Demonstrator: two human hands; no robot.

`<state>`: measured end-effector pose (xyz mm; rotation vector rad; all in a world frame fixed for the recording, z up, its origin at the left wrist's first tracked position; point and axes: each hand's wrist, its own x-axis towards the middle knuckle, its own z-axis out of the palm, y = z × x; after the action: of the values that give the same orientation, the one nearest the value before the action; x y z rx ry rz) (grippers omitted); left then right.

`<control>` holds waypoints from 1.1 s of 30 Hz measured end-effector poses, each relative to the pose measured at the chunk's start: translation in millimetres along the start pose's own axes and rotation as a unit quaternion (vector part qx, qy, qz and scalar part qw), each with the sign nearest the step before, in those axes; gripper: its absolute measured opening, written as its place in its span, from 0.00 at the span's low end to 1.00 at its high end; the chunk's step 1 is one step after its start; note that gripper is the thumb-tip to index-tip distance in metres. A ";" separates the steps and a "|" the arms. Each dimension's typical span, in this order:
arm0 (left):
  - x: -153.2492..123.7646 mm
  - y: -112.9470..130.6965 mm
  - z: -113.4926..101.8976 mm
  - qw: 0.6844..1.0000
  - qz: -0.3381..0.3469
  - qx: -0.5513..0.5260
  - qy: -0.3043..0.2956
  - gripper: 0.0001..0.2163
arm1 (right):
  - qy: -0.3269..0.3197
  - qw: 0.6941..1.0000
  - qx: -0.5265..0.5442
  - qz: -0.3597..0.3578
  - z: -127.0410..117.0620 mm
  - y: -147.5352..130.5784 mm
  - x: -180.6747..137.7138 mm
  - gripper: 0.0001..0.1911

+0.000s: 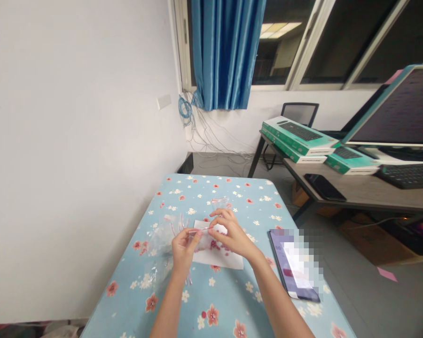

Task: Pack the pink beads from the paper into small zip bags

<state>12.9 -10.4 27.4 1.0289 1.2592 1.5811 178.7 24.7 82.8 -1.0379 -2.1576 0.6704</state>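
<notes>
My left hand (pixel 184 248) and my right hand (pixel 230 233) meet over a white sheet of paper (pixel 229 259) on the flowered table (pixel 218 305). Both pinch the top edge of a small clear zip bag (pixel 205 237) with red bits inside it. More small red pieces (pixel 218 246) lie on the paper under my right hand. A heap of clear empty bags (pixel 164 232) sits just left of my left hand. One more small clear bag (pixel 220 203) lies farther back on the table.
A phone (pixel 293 270) lies face up at the table's right edge. To the right stands a desk (pixel 359 192) with green keyboard boxes (pixel 298 136), a dark phone (pixel 324 187), a keyboard (pixel 411 174) and a monitor (pixel 398 110). A white wall runs along the left.
</notes>
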 end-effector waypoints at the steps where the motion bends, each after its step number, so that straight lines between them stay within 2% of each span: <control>1: -0.3 0.8 0.1 1.000 -0.002 -0.001 -0.003 0.13 | -0.001 1.000 0.000 -0.003 0.2 0.0 0.0 0.05; 11: -0.4 -2.2 -2.4 0.999 0.036 0.039 0.005 0.12 | 0.010 0.999 -0.023 -0.035 3.0 -2.2 1.9 0.05; 19: 0.0 -4.3 0.0 0.998 0.036 0.044 -0.026 0.12 | -0.001 0.999 -0.029 -0.038 2.7 -6.0 0.9 0.04; 26: -0.4 -0.6 -0.3 0.998 0.005 0.037 -0.043 0.13 | -0.003 0.997 -0.058 -0.043 6.4 -13.6 1.7 0.02; 33: -0.1 -2.5 0.0 0.997 0.031 0.060 -0.041 0.14 | 0.012 0.998 -0.049 -0.042 5.5 -10.5 0.9 0.03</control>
<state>13.2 -10.2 24.9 1.2077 1.2898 1.5073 169.2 18.8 86.6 -0.9943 -2.2178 0.5160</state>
